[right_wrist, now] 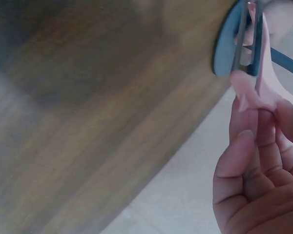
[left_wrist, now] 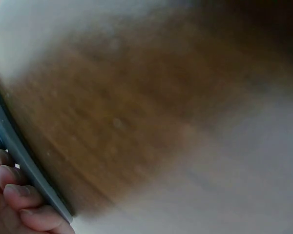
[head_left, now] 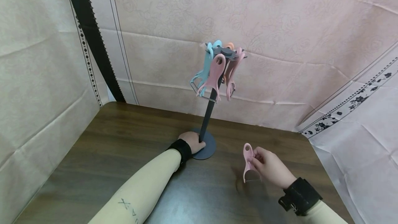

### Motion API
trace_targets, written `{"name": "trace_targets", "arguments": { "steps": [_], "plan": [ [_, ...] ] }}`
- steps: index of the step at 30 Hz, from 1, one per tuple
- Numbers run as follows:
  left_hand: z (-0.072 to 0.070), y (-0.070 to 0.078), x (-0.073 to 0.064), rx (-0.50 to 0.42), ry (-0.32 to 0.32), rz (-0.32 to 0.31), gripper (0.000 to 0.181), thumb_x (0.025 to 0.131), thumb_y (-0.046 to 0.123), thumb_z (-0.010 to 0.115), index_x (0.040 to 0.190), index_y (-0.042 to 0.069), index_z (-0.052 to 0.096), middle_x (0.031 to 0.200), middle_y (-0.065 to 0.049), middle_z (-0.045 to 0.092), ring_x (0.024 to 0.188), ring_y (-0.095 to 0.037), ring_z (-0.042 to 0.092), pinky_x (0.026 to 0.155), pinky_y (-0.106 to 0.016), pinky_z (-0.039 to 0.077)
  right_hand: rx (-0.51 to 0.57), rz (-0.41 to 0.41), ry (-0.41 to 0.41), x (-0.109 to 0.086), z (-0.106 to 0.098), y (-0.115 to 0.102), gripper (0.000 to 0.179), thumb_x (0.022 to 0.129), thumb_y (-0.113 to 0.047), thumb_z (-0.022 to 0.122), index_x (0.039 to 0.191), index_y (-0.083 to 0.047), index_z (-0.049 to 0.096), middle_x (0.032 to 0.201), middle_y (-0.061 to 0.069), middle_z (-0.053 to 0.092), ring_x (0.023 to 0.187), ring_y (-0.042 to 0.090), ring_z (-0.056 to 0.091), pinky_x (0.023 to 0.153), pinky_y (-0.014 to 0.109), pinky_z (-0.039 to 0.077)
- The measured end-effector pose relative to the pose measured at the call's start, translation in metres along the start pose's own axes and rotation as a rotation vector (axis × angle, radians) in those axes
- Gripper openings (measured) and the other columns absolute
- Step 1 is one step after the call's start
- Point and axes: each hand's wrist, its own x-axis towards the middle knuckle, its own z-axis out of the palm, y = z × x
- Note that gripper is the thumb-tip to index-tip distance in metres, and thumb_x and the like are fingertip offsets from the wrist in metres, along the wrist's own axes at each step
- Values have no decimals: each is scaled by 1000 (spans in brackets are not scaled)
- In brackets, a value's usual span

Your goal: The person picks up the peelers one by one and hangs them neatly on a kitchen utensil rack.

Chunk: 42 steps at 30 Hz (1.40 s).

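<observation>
With its fingers at the round base (head_left: 209, 149), my left hand (head_left: 191, 141) grips the dark grey rack (head_left: 207, 118) at the foot of its pole. The left wrist view shows fingers curled against the base's rim (left_wrist: 31, 168). To the right, my right hand (head_left: 273, 168) pinches a pink Y-shaped peeler (head_left: 247, 158) by its handle, holed end up and blade down. From the rack's top hang a pink peeler (head_left: 214, 75) in front, another pink one (head_left: 231, 73) on the right, light blue peelers (head_left: 206, 65) on the left and an orange one (head_left: 230, 45), mostly hidden behind.
A brown wooden table (head_left: 124, 137) carries the rack near its back edge. Pale patterned cloth (head_left: 174, 9) hangs behind it, with more cloth (head_left: 40, 78) along the left side and at the right.
</observation>
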Motion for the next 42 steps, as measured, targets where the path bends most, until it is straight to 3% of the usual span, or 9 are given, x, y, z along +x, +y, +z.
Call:
{"name": "trace_targets", "arguments": {
  "steps": [14,24,42],
  "plan": [
    [1,0,1,-10,-7,-8,30,89,36,57,64,18,57,59,4,55,58,-14,52,57,-29,42,37,-48,57,7,-14,-20,12,96,-22,63,91,-12,58,60,-3,51,46,11,49,43,28,40],
    [2,-2,3,-15,-18,-16,31,88,36,58,63,18,57,59,4,55,59,-14,53,58,-30,43,13,-113,150,15,-30,-38,14,95,-25,63,91,-14,57,61,-2,48,48,11,46,43,27,37],
    [2,-1,3,-8,-27,-14,31,89,38,57,65,19,58,60,4,56,60,-14,53,58,-30,43,34,-187,233,24,-58,-64,18,96,-28,62,92,-12,56,68,2,56,52,19,55,44,29,43]
  ]
}}
